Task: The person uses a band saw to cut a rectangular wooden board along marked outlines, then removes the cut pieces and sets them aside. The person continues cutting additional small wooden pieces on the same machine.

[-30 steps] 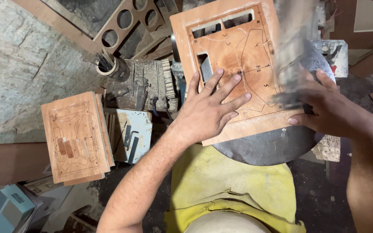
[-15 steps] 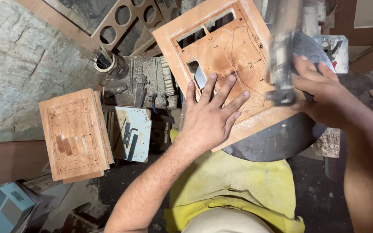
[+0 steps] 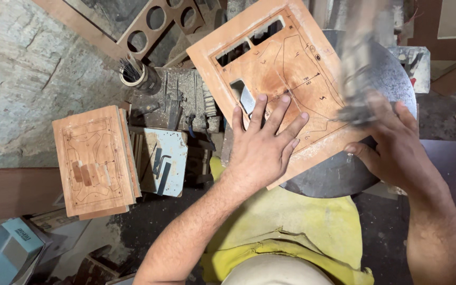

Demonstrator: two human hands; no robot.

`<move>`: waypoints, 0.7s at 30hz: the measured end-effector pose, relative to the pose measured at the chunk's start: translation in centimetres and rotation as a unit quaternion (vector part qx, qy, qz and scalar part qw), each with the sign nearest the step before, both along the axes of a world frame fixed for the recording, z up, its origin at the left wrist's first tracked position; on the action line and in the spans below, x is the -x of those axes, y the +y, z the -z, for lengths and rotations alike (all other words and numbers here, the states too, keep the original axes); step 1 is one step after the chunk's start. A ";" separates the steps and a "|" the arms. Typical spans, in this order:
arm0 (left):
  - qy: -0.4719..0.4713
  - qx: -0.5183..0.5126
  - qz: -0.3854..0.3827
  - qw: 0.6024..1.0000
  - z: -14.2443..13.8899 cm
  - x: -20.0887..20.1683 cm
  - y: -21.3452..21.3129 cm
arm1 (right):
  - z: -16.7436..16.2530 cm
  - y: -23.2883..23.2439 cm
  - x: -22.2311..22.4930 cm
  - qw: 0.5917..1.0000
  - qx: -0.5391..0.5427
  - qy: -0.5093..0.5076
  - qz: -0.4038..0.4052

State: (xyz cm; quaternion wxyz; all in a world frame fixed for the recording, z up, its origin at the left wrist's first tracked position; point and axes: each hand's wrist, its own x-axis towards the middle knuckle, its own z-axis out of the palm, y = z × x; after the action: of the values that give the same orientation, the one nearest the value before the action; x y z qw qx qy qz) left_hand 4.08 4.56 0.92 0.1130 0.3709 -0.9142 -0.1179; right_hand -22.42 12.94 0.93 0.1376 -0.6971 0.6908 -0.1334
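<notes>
Wooden board (image 3: 286, 79) with pencilled outlines and cut slots lies tilted on a round metal table (image 3: 339, 177). Left hand (image 3: 265, 145) presses flat, fingers spread; right hand (image 3: 391, 148) grips its 3 o'clock edge. Stacked boards (image 3: 93, 161) sit at 9 o'clock.
</notes>
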 end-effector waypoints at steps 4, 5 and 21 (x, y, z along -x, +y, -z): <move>0.005 0.007 -0.018 1.000 0.2 0.3 0.5 | 0.8 -0.3 0.8 0.996 0.085 -0.018 -0.030; 0.007 0.008 -0.021 1.000 0.2 0.4 0.6 | 1.0 -0.4 1.1 0.998 0.064 -0.005 -0.029; 0.028 0.006 -0.023 0.999 0.3 0.2 0.9 | 0.5 -0.1 0.8 0.998 0.061 0.006 -0.035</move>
State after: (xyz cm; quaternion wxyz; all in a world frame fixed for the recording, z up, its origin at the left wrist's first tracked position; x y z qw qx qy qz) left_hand 3.87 5.43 0.63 0.1430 0.3880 -0.9025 -0.1202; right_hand -23.17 12.81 0.47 0.0958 -0.7288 0.6573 -0.1662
